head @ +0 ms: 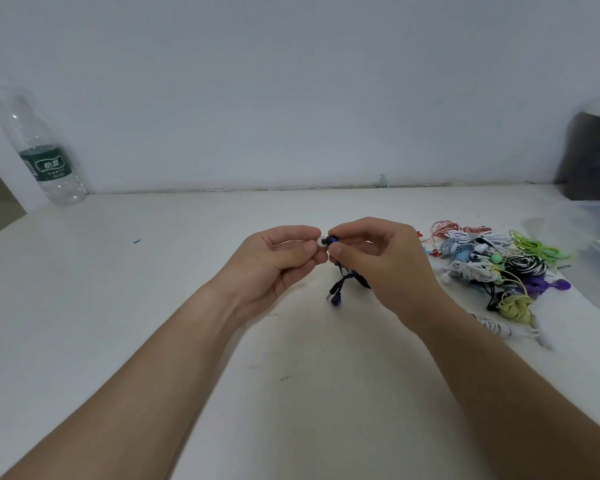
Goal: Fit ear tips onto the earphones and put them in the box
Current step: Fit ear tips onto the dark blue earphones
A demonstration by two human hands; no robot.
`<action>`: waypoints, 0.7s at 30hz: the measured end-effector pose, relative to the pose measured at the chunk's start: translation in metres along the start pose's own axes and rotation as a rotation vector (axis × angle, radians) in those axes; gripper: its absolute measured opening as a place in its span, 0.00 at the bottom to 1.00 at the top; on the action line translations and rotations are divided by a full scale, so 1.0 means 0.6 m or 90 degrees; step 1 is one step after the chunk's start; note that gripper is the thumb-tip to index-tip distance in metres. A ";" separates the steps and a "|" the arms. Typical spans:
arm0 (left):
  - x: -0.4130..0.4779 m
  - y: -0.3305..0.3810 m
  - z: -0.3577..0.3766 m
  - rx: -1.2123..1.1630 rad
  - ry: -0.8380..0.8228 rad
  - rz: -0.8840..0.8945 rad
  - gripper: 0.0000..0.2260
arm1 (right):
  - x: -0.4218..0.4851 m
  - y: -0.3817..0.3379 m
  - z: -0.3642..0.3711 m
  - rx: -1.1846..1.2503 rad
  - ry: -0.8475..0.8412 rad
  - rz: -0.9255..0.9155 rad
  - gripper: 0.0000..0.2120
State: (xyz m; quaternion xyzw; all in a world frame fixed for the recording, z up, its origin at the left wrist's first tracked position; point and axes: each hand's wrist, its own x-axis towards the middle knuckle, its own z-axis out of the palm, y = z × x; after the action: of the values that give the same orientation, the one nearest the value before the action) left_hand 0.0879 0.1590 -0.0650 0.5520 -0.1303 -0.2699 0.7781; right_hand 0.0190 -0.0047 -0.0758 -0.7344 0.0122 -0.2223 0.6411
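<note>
The left hand (pixel 281 261) pinched the tip (pixel 318 243), the right hand (pixel 378 258) pinched the earphone (pixel 329 241) at its 3 o'clock, so a straight, slightly twisting push looked best.

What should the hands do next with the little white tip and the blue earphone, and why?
Probably push the white ear tip onto the black end of the blue earphone. The left hand pinches the tip right against that end, the right hand pinches the earphone, and the two look lined up but not fully joined.
</note>
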 end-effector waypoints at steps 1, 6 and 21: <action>0.000 0.000 0.000 0.000 -0.001 0.001 0.07 | 0.000 0.000 -0.001 0.003 -0.003 0.002 0.09; 0.001 0.001 -0.003 -0.003 -0.014 0.004 0.07 | 0.000 -0.001 -0.004 0.026 -0.029 0.002 0.07; 0.004 -0.005 -0.005 -0.011 -0.066 -0.005 0.11 | -0.001 -0.006 -0.013 0.080 -0.111 0.002 0.08</action>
State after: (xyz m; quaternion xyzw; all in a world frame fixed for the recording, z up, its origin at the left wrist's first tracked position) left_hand 0.0908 0.1593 -0.0689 0.5312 -0.1660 -0.3023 0.7739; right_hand 0.0146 -0.0112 -0.0718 -0.7092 -0.0564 -0.1566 0.6851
